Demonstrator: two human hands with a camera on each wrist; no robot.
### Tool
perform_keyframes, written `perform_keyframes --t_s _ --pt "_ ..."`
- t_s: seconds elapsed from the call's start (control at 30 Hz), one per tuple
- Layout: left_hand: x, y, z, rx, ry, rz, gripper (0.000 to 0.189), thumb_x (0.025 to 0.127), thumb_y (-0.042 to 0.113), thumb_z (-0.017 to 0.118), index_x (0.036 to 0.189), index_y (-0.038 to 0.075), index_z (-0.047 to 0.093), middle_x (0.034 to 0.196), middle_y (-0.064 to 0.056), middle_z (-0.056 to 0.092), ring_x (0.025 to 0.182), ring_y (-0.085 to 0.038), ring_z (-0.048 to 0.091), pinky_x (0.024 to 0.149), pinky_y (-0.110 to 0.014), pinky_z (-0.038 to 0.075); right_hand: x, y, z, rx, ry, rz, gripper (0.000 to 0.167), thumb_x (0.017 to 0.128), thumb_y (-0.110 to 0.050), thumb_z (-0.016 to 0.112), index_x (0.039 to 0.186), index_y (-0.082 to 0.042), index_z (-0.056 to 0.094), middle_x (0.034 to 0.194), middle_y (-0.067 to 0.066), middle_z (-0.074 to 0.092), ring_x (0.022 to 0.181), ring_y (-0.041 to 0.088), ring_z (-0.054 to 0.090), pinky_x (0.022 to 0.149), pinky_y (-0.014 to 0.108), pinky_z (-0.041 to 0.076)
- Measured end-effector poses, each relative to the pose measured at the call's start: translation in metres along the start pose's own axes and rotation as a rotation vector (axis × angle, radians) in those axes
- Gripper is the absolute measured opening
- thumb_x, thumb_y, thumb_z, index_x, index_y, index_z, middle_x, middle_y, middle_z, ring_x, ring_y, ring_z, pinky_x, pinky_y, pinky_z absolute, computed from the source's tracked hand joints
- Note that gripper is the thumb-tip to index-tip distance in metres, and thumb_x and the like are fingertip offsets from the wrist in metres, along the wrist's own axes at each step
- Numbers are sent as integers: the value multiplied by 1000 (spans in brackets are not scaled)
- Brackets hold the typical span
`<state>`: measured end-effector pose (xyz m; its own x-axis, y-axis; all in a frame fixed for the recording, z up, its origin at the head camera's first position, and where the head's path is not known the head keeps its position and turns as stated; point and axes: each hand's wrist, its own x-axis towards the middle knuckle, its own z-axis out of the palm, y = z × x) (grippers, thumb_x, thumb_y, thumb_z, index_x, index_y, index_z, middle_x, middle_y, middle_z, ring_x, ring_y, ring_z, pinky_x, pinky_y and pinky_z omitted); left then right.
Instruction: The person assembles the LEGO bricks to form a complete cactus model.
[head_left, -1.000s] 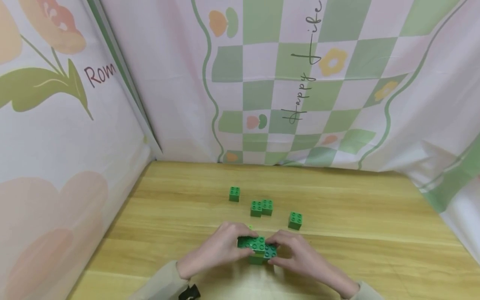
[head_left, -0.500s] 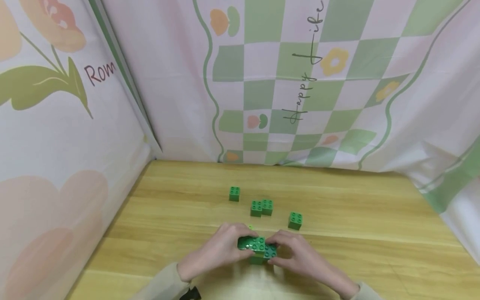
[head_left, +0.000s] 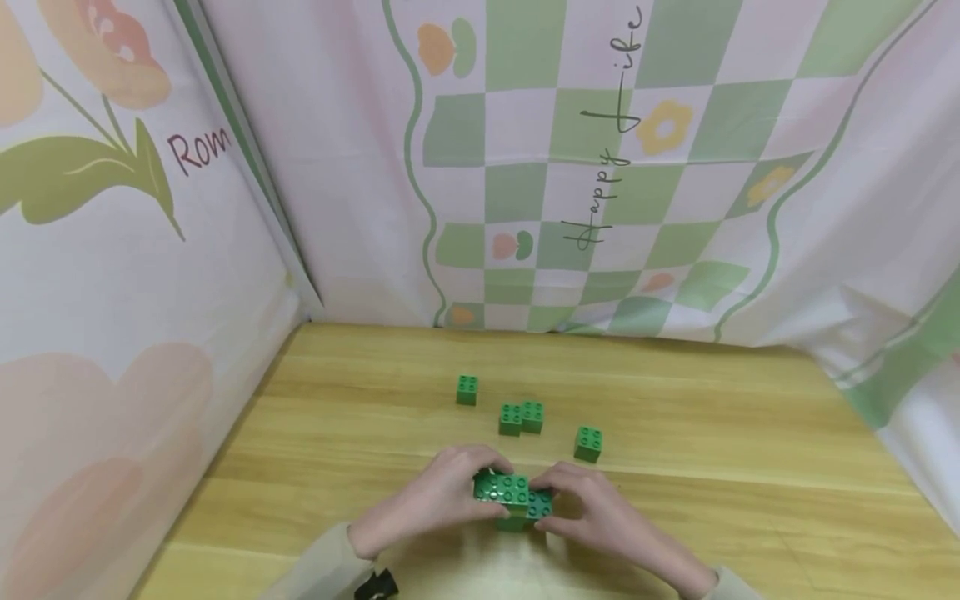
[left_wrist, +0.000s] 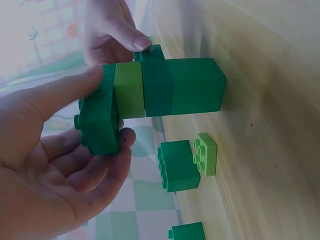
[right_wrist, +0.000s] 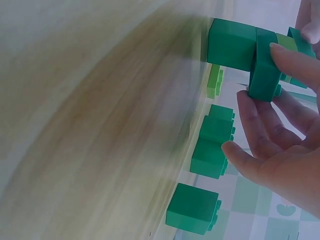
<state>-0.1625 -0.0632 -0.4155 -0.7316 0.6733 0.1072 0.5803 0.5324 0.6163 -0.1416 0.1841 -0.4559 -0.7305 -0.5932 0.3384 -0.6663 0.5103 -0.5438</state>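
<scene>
A stack of toy building bricks stands upright on the wooden table between my hands. At its base is a tall dark green block (left_wrist: pixel 199 86). Above that a flat dark green brick (right_wrist: pixel 263 67) juts out to the right, then comes a light green brick (left_wrist: pixel 129 90). The dark green top brick (head_left: pixel 513 490) overhangs to the left. My left hand (head_left: pixel 438 504) pinches this top brick between thumb and fingers. With thumb and fingers, my right hand (head_left: pixel 600 508) grips the jutting end of the lower flat brick.
Beyond the hands on the wooden table (head_left: pixel 360 392) lie loose green blocks: one at the left (head_left: pixel 467 390), a touching pair (head_left: pixel 511 419), and one at the right (head_left: pixel 588 443). A thin light green brick (left_wrist: pixel 208 155) lies just behind the stack. Printed curtains border the back and left.
More studs on the top brick's left part show beside my left hand. Both hands stay at the stack, and the loose blocks have not moved.
</scene>
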Motion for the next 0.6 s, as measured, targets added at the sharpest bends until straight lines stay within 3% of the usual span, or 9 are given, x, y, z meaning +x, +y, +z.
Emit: perform_keyframes --t_s 0.13,0.27,0.4,0.6 --pt "-1 -3 -2 -66 5 -17 46 79 33 82 114 8 69 110 -3 73 95 -2 64 84 -10 51 0 1 0 -3 7 -7 38 76 -16 82 111 -10 69 104 0 73 91 5 66 80 29 61" --pt "-1 -7 -4 -133 10 -41 42 87 38 73 115 6 68 109 -6 74 94 -4 65 82 -12 54 -2 1 1 3 13 -15 38 76 -16 82 111 -10 69 103 1 73 90 4 66 80 29 61" --pt "0 -13 -6 -184 43 -52 29 96 27 64 114 5 68 106 -8 74 93 -7 67 82 -13 55 -2 1 1 8 14 -18 36 78 -18 81 111 -10 69 104 1 73 90 5 66 80 29 61" --pt "3 -23 -10 -194 139 -67 20 96 12 62 113 3 68 104 -11 74 93 -18 69 80 -15 57 -4 2 1 7 19 -21 36 78 -18 81 111 -10 69 103 1 73 89 4 66 79 29 61"
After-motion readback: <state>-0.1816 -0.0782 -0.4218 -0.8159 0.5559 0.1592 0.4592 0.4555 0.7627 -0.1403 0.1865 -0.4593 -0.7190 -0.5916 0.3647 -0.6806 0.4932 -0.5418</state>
